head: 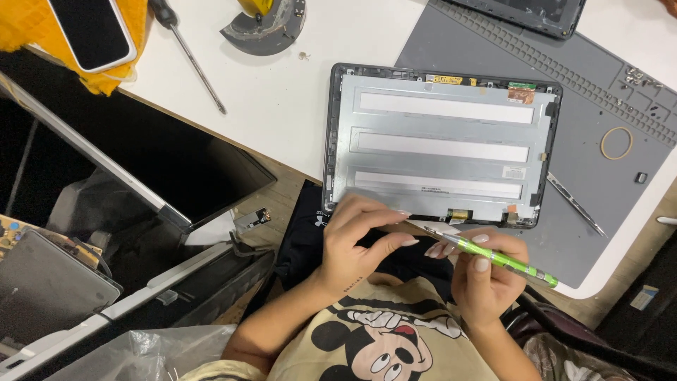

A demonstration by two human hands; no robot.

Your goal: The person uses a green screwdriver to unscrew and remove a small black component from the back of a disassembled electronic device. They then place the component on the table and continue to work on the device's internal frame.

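Two hands meet at the near edge of the white tabletop [282, 106], and I read the view from left to right. Far left, a black smartphone with a pale rim [92, 32] lies on crumpled yellow cloth [25, 28]; beside it rests a long-shafted screwdriver with a black handle [187, 53], tip toward me. Past that sits a grey curved metal piece [264, 32].

My left hand [356, 243] hangs loosely curled, grasping nothing; its fingers rest at the near rim of the opened tablet with silver metal backplate and three pale strips [441, 144], probably to steady it. The tablet lies face down, half on the grey silicone repair mat [599, 92], likely so it doesn't slide.

My right hand [486, 275] pinches a slim green precision screwdriver with metal tip [493, 255] between thumb and fingertips, held like a pen for fine control. Its long axis runs diagonally: tip up-left toward the tablet's lower edge, butt down-right.

Further right on the mat lie metal tweezers [575, 204] and a tan rubber band [616, 143].
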